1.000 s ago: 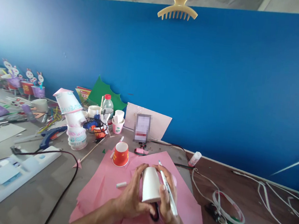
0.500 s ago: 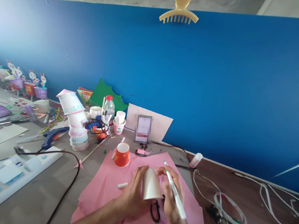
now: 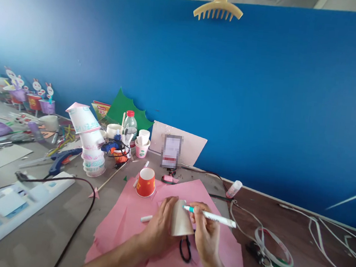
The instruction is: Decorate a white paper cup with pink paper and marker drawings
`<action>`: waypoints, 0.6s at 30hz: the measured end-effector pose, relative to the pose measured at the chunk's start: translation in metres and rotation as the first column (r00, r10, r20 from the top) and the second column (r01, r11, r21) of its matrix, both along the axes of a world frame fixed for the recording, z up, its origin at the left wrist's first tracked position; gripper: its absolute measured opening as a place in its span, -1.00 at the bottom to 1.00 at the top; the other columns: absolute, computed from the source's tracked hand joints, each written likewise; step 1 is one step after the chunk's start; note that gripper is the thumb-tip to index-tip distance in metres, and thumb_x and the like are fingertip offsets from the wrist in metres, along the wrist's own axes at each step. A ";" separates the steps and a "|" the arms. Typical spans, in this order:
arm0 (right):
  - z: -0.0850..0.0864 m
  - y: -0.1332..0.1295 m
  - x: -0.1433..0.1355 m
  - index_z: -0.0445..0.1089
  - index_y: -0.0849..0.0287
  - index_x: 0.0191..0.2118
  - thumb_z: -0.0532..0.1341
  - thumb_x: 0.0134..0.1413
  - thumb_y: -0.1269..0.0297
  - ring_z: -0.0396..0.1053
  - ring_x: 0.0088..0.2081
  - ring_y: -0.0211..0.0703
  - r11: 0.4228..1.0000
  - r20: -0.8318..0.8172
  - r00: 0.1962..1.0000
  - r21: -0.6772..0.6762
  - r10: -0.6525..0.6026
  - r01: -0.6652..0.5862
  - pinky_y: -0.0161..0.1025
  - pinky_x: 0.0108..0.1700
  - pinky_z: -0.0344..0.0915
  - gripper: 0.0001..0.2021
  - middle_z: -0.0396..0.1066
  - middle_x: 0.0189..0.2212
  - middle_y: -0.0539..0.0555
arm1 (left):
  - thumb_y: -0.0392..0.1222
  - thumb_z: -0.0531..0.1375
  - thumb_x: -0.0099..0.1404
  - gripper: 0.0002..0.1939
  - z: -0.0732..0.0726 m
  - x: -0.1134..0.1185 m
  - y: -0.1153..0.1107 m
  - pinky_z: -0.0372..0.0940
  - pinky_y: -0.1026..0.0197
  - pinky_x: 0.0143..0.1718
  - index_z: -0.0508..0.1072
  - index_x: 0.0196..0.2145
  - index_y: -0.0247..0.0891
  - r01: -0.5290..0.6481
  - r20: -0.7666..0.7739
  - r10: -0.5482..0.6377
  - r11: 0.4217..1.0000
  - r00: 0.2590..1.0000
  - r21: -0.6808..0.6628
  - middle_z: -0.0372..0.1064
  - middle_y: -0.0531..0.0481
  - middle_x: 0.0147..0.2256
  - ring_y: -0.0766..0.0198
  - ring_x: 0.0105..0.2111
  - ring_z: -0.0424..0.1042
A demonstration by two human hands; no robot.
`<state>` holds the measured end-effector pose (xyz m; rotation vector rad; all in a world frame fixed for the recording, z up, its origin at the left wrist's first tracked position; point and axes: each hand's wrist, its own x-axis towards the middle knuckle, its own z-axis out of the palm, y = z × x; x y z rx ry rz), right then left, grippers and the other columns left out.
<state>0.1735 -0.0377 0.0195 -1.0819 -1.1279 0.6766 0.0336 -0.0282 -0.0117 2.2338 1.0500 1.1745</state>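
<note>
My left hand is wrapped around the side of a plain white paper cup, tilted over the pink paper. In my right hand is a white marker with a teal tip end, gripped like a pen. Its tip meets the cup's side near the narrow end, or almost does; I cannot tell if it touches. Beneath the cup, a black scissor handle shows, the rest hidden. A loose marker cap lies left of my left hand. Behind stands a red paper cup.
To the left are a tower of stacked decorated cups, a blue glue gun and a white power strip with a black cable. A bottle stands at the back. White cords and a glue stick lie at right.
My right hand has turned the marker from pointing away to pointing left, bringing its tip to the cup's side. My left hand still holds the cup. The view has shifted slightly.
</note>
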 end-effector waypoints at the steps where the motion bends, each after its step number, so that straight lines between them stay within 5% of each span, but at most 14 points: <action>1: 0.000 0.000 0.000 0.47 0.20 -0.40 0.19 0.17 0.00 0.27 -0.56 -0.24 1.000 0.014 1.000 0.005 -0.011 0.010 -0.31 -0.52 0.28 -0.66 0.36 -0.56 0.01 | -0.32 0.22 0.10 -0.32 0.001 0.000 0.000 0.33 -0.12 0.00 0.09 0.15 -0.35 0.003 -0.003 -0.003 1.000 1.000 -0.008 0.29 -0.32 0.01 -0.09 0.02 0.35; 11: 0.000 0.001 0.000 0.47 0.18 -0.35 0.13 0.23 0.04 0.36 -0.49 -0.17 0.998 0.143 0.989 0.053 -0.027 0.019 -0.27 -0.44 0.36 -0.67 0.44 -0.49 0.07 | -0.20 0.28 0.14 -0.21 -0.014 -0.001 0.001 0.27 -0.22 0.07 -0.01 0.23 -0.35 -0.020 -0.028 0.019 0.999 0.999 -0.041 0.22 -0.40 0.09 -0.18 0.10 0.28; 18: -0.003 -0.001 0.001 0.47 0.16 -0.30 0.10 0.26 0.06 0.38 -0.45 -0.15 1.000 0.173 0.985 0.022 -0.020 0.016 -0.25 -0.40 0.37 -0.69 0.45 -0.45 0.08 | -0.22 0.25 0.16 -0.23 -0.010 -0.001 0.000 0.28 -0.21 0.06 0.00 0.24 -0.35 -0.021 -0.051 0.020 0.999 0.999 -0.028 0.23 -0.40 0.09 -0.18 0.10 0.29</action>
